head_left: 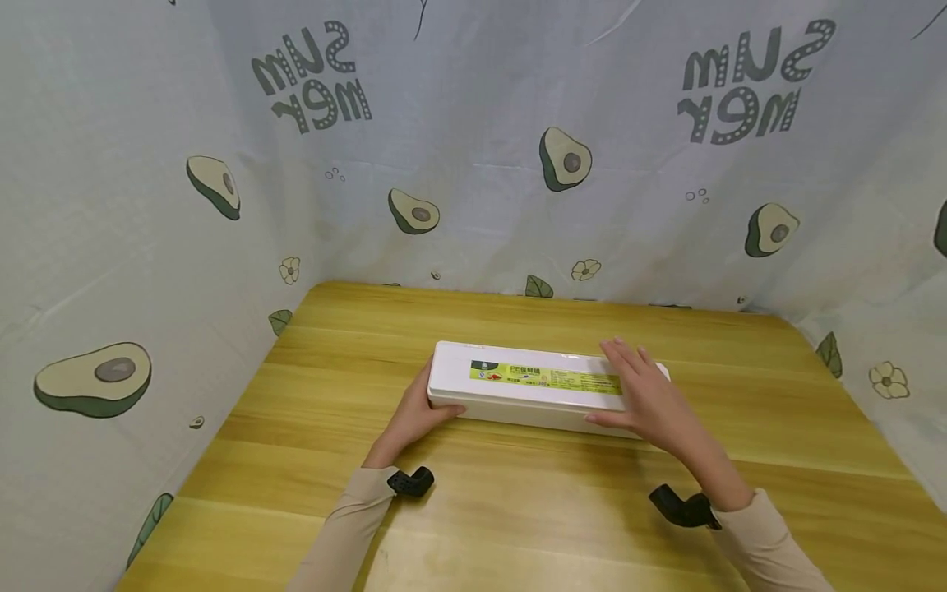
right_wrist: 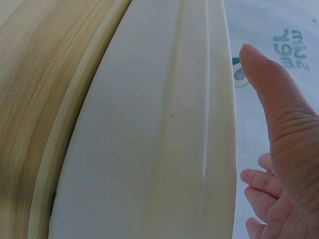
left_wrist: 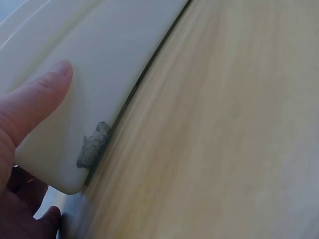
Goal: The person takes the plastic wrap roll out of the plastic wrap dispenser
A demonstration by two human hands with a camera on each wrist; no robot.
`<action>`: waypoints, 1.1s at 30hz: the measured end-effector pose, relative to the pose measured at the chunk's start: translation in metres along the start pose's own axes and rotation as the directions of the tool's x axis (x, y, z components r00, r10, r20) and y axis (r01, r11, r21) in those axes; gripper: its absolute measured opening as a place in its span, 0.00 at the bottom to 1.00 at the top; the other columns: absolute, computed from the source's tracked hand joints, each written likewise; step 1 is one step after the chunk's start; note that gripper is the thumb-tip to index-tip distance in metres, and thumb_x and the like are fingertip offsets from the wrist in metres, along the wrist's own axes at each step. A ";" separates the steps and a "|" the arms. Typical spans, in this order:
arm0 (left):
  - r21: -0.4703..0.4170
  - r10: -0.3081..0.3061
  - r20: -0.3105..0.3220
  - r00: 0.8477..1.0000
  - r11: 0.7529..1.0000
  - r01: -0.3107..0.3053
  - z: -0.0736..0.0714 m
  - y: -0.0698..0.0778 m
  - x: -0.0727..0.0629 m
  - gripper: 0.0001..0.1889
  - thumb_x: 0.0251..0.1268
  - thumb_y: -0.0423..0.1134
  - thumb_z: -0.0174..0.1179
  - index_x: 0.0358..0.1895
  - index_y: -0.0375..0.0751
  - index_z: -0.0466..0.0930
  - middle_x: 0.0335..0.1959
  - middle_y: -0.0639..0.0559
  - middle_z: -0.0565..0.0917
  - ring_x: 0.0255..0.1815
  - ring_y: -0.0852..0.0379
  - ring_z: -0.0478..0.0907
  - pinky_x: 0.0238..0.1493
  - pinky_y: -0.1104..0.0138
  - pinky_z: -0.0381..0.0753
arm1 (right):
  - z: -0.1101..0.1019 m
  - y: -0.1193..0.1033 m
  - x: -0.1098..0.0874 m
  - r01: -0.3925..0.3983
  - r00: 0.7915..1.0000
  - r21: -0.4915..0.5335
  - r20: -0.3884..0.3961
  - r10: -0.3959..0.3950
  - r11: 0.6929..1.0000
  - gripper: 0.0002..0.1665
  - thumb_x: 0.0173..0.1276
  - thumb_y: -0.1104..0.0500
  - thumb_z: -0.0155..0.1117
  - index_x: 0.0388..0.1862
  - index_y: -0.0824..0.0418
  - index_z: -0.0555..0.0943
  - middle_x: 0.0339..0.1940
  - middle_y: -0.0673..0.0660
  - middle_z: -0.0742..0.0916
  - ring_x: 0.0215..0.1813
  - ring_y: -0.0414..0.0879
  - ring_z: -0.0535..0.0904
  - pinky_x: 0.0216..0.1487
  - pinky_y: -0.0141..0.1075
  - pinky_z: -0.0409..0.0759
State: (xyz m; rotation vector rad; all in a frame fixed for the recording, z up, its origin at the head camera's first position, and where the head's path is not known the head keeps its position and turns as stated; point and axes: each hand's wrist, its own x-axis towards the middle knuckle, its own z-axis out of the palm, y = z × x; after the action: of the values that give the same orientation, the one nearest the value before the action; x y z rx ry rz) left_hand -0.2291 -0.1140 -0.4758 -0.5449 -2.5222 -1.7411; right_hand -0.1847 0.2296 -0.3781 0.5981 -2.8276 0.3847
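Note:
A long white cling film box (head_left: pixel 524 413) with a yellow-green label (head_left: pixel 547 378) on its lid lies lengthwise across the table. My left hand (head_left: pixel 416 411) grips its left end, the thumb on the front face and the other fingers round the end. In the left wrist view, the left thumb (left_wrist: pixel 42 99) presses the box wall (left_wrist: pixel 114 45), close to a ragged grey patch (left_wrist: pixel 93 144) near the bottom edge. Over the right part of the lid is my right hand (head_left: pixel 654 403), fingers extended. In the right wrist view its thumb (right_wrist: pixel 271 84) is straight beside the box's rim (right_wrist: pixel 219 114).
The box rests on a wood-grain table (head_left: pixel 518 510). A white curtain (head_left: pixel 481 107) printed with avocados and lettering hangs behind the table and along its sides. Small black devices (head_left: pixel 684 507) are strapped at both wrists.

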 end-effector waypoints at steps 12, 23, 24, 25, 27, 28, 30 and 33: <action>0.001 -0.011 0.000 1.000 1.000 0.011 0.000 0.000 0.001 0.52 0.47 0.39 0.72 0.75 0.52 0.47 0.71 0.46 0.64 0.71 0.46 0.61 0.70 0.48 0.61 | 0.006 -0.001 0.006 0.076 0.996 0.001 -0.056 -0.076 0.997 0.62 0.40 0.40 0.77 0.70 0.66 0.60 0.67 0.68 0.70 0.70 0.65 0.61 0.70 0.58 0.57; -0.005 -0.007 0.009 1.000 1.000 0.007 0.000 -0.001 0.001 0.52 0.47 0.40 0.72 0.75 0.52 0.48 0.72 0.47 0.63 0.72 0.47 0.60 0.71 0.49 0.59 | 0.011 -0.004 0.008 0.116 0.991 -0.021 -0.068 -0.117 0.993 0.61 0.40 0.42 0.77 0.68 0.67 0.63 0.66 0.67 0.71 0.69 0.65 0.62 0.68 0.59 0.59; -0.003 -0.008 0.011 1.000 1.000 0.008 0.000 -0.001 0.001 0.52 0.47 0.40 0.72 0.75 0.52 0.48 0.72 0.47 0.63 0.72 0.47 0.60 0.71 0.50 0.59 | 0.011 -0.004 0.008 0.116 0.991 -0.021 -0.065 -0.117 0.993 0.61 0.40 0.41 0.77 0.69 0.67 0.63 0.66 0.67 0.71 0.69 0.65 0.62 0.68 0.59 0.59; -0.003 -0.007 0.011 1.000 1.000 0.007 0.000 -0.001 0.001 0.52 0.47 0.40 0.73 0.75 0.52 0.48 0.72 0.48 0.63 0.72 0.47 0.60 0.71 0.50 0.59 | 0.012 -0.005 0.009 0.116 0.991 -0.020 -0.063 -0.117 0.993 0.61 0.40 0.41 0.77 0.69 0.67 0.62 0.66 0.67 0.71 0.69 0.65 0.62 0.69 0.58 0.59; 0.000 -0.006 0.010 1.000 1.000 0.006 -0.001 -0.001 0.001 0.52 0.47 0.40 0.73 0.75 0.53 0.48 0.72 0.48 0.63 0.72 0.48 0.60 0.71 0.50 0.59 | 0.012 -0.006 0.010 0.113 0.992 -0.013 -0.058 -0.114 0.994 0.61 0.40 0.41 0.77 0.69 0.67 0.62 0.67 0.67 0.70 0.70 0.65 0.62 0.69 0.58 0.58; 0.003 -0.011 0.010 1.000 1.000 0.011 -0.001 -0.001 0.002 0.52 0.47 0.40 0.73 0.75 0.54 0.48 0.72 0.49 0.63 0.72 0.48 0.60 0.72 0.50 0.59 | 0.012 -0.006 0.010 0.111 0.992 -0.011 -0.054 -0.111 0.994 0.61 0.40 0.41 0.77 0.69 0.67 0.62 0.67 0.67 0.70 0.70 0.64 0.61 0.69 0.57 0.58; 0.005 -0.013 0.010 1.000 1.000 0.013 -0.001 0.000 0.002 0.52 0.47 0.40 0.73 0.75 0.53 0.48 0.71 0.49 0.64 0.72 0.48 0.60 0.72 0.50 0.59 | 0.012 -0.007 0.011 0.106 0.993 -0.007 -0.048 -0.107 0.994 0.61 0.41 0.41 0.77 0.70 0.66 0.62 0.68 0.67 0.70 0.70 0.64 0.61 0.70 0.57 0.58; 0.007 -0.013 0.015 1.000 1.000 0.013 -0.002 0.000 0.002 0.52 0.47 0.39 0.73 0.74 0.53 0.48 0.71 0.49 0.64 0.72 0.48 0.61 0.71 0.50 0.60 | 0.013 -0.007 0.013 0.098 0.994 -0.005 -0.036 -0.098 0.995 0.61 0.41 0.40 0.77 0.70 0.66 0.61 0.68 0.67 0.69 0.71 0.64 0.61 0.70 0.57 0.57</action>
State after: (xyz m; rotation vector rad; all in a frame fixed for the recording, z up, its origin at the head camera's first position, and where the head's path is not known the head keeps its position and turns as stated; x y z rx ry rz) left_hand -0.2314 -0.1153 -0.4744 -0.5437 -2.5468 -1.7383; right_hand -0.1950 0.2150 -0.3850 0.7190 -2.7510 0.3683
